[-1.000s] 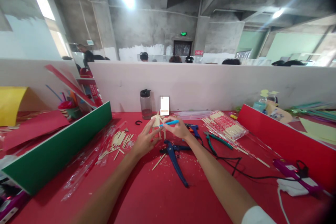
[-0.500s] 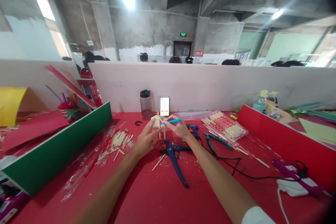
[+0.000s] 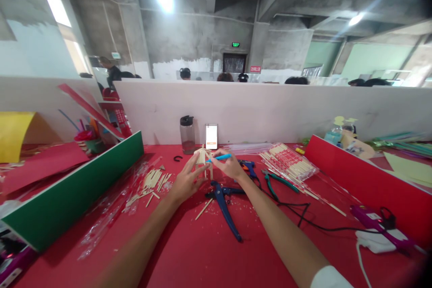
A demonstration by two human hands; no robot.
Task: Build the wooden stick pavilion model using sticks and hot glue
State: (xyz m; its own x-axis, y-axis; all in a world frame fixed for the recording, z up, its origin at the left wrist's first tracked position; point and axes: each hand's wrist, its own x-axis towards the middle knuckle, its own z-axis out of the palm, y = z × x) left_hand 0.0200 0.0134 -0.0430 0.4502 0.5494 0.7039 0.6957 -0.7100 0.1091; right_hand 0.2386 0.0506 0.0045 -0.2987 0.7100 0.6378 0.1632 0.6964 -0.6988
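The stick model (image 3: 200, 158) stood on the red table (image 3: 189, 252) near its middle, in front of the phone (image 3: 211, 137); it was a small, pale wooden thing with a slatted, sloping top drawn up to a point and thin straight legs below. The left hand (image 3: 185, 182) had its fingers spread along the model's left side; whether they pinched it or only lay against it, I could not tell. The right hand (image 3: 227, 165) grasped a slim, bright blue pen (image 3: 221, 157) between thumb and fingers; the pen's tip pointed left, at the model's front.

Nearer the viewer lay a cutter (image 3: 224, 207) with a long, curved blue handle, pale crumbs scattered around it; to its right were green-handled pliers (image 3: 281, 181) and, just beyond the right hand, a dark blue glue gun (image 3: 249, 168). Short, blunt sticks (image 3: 155, 180) lay heaped on the left, beside crinkled clear plastic (image 3: 111, 216); a glossy packet of longer sticks (image 3: 292, 160) lay on the right; a smooth, see-through bottle (image 3: 187, 135) with a black lid stood at the back.

Compared with half a second earlier, the pen had shifted slightly — a little left and down; the left hand, the model and the tools looked unchanged.
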